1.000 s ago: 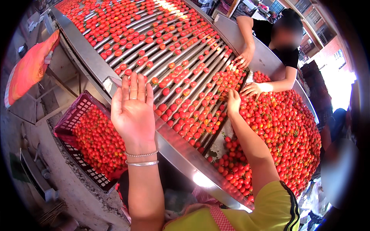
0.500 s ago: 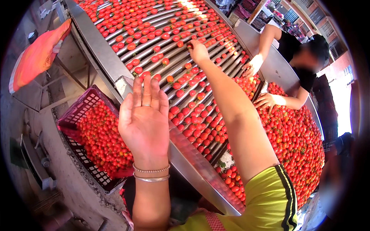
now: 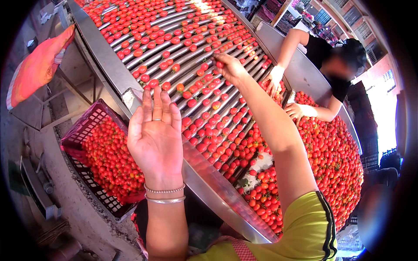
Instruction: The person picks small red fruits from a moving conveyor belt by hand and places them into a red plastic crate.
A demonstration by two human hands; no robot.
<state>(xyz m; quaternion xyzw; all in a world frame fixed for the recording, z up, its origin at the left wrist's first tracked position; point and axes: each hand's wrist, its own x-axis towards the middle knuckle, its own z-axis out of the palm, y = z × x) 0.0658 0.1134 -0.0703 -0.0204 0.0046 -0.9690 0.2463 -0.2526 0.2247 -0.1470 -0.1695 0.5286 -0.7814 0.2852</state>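
My left hand (image 3: 156, 139) is palm up with its fingers stretched out, over the near metal edge (image 3: 207, 185) of a roller conveyor. Nothing lies in its palm. Over the rollers (image 3: 191, 52), my right hand (image 3: 231, 68) reaches forward with bent fingers closed on a red cherry tomato (image 3: 219, 64), only partly visible. Rows of cherry tomatoes (image 3: 204, 126) rest between the metal rollers below both hands. At the lower end of the rollers, a large heap of cherry tomatoes (image 3: 331, 161) fills a metal trough.
Left of my left hand, a dark red plastic crate (image 3: 89, 124) holds many cherry tomatoes. An orange-red cloth (image 3: 41, 67) hangs over a metal frame. Across the conveyor, a person in black (image 3: 335, 69) has both hands among the tomatoes. Stacked dark crates (image 3: 363, 122) stand behind.
My right hand has drawn slightly back and now shows a red tomato at its fingertips. Tomatoes on the rollers have shifted toward the heap. The other person's upper hand has moved left.
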